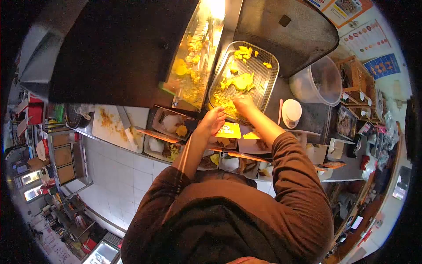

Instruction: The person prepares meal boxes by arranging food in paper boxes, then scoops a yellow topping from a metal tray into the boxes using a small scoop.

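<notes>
A wire mesh tray [273, 66] under a bright warm lamp holds yellow fried-looking food pieces [242, 82] and a heap of smaller yellow bits [224, 104]. My right hand [243, 105] reaches into its near part, fingers bunched down at the small bits; what they pinch is hidden. Just outside the tray's near left corner, my left hand [212, 122] is cupped with its fingers apart and nothing visible in it. Below both hands stand open paper boxes with rice and food, one box [169, 121] at the left. A yellow printed box flap [229, 130] lies beside my left hand.
A glass-fronted warmer [193, 57] with more yellow food stands left of the tray. A knife [126, 125] rests on a stained white cutting board [99, 125]. To the right are a clear plastic tub [318, 81], a small white round container [291, 112] and a wooden rack [358, 88].
</notes>
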The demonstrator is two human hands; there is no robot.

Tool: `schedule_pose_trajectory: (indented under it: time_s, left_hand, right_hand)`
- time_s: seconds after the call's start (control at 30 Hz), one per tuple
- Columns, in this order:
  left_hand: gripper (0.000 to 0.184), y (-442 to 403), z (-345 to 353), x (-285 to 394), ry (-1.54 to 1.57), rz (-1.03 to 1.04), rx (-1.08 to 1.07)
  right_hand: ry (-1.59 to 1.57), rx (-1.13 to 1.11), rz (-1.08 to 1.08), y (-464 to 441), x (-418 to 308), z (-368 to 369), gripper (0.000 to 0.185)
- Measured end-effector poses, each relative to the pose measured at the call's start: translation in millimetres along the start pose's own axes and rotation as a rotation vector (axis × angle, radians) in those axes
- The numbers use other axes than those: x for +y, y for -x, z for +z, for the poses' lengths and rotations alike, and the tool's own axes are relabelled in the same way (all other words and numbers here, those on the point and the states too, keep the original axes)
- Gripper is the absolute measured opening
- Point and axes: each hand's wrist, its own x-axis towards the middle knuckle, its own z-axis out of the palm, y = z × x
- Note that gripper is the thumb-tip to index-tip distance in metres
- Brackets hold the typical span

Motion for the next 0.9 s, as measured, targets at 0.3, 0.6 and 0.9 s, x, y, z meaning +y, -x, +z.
schedule_pose_trajectory:
  time_s: [0.3, 0.6, 0.9]
  left_hand:
    - [0.015, -5.0, -4.0, 1.6, 0.165, 0.025, -0.071]
    - [0.014, -1.7, 1.2, 2.1, 0.252, 0.034, -0.110]
    - [0.057, 73.5, 17.4, 22.3, -0.474, 0.455, -0.095]
  right_hand:
    - [-0.079, 0.001, 0.030, 85.2, 14.2, -22.2, 0.038]
    - [-0.843, 0.025, 0.302, 111.1, -6.0, -44.1, 0.027]
    - [-1.667, -0.169, 0.695, 114.5, 30.9, -81.1, 0.023]
